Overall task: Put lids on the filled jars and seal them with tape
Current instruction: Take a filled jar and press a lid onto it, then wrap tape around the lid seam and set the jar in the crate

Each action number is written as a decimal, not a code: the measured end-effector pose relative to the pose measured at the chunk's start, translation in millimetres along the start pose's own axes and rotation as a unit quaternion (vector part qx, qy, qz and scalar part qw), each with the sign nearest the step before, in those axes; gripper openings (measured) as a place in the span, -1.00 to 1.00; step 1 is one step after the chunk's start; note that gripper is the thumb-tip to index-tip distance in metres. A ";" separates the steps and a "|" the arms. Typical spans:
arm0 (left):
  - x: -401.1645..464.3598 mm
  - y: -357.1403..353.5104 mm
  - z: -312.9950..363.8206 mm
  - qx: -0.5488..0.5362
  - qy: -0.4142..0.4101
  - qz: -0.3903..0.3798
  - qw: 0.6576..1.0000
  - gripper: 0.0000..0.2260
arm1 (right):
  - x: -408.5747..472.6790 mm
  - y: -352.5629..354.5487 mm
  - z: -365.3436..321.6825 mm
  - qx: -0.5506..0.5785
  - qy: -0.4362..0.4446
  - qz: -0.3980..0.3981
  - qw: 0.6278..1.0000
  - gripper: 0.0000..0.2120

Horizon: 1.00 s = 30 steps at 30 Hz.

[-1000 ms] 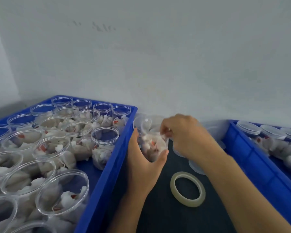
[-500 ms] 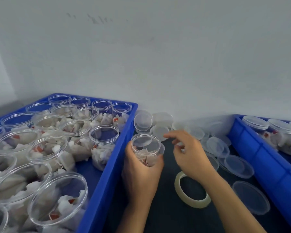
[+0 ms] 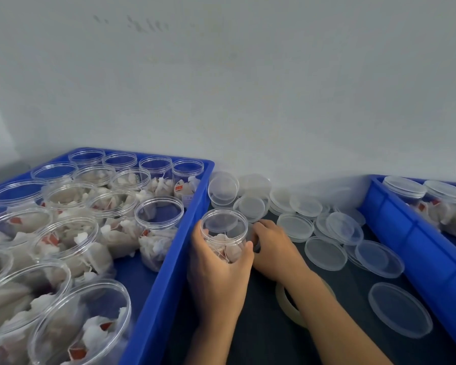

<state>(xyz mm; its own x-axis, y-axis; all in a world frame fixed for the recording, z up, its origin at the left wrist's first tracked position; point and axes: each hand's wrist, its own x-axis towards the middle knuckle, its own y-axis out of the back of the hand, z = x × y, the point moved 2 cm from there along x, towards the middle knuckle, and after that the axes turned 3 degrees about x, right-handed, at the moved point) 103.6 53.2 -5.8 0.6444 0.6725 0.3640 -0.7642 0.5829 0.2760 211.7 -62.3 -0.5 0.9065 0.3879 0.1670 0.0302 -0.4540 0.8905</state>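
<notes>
In head view, at 6 o'clock: open jar (image 3: 223,237) of sachets gripped by left hand (image 3: 217,270). Right hand (image 3: 271,246) laid among loose lids (image 3: 295,226) at 3 o'clock of jar; grasp cannot be told. Risk judged: stacked lids lifted together; tape roll (image 3: 287,302) nudged by forearm.

Even, cool, diffuse light; soft focus throughout.
Faint glints on jar rims (image 3: 158,209), weak shadows, wide-angle bowing along lower left and right frame edges.

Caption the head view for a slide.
Left hand grips an open filled jar; right hand reaches among loose lids.
</notes>
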 end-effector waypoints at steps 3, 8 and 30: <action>0.5 -0.2 -0.6 -0.004 -0.003 0.000 1.000 -0.12 | 6.0 1.6 -1.6 -0.003 -0.009 -0.014 1.000 -0.81; 1.2 -0.3 -2.5 -0.007 -0.010 -0.010 1.000 -0.10 | -0.3 4.9 2.9 0.040 -0.015 0.015 0.999 -0.76; -10.1 -13.7 4.8 0.142 -0.252 -0.020 0.957 -0.26 | -86.6 42.3 -3.0 0.327 0.077 0.179 0.925 -0.61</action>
<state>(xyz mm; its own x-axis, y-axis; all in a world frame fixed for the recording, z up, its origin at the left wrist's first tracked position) 107.4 36.3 -9.0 0.6328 0.3049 0.7117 -0.7622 0.4074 0.5031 133.2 -112.7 23.9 0.8389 0.2046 0.5044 0.0331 -0.9441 0.3280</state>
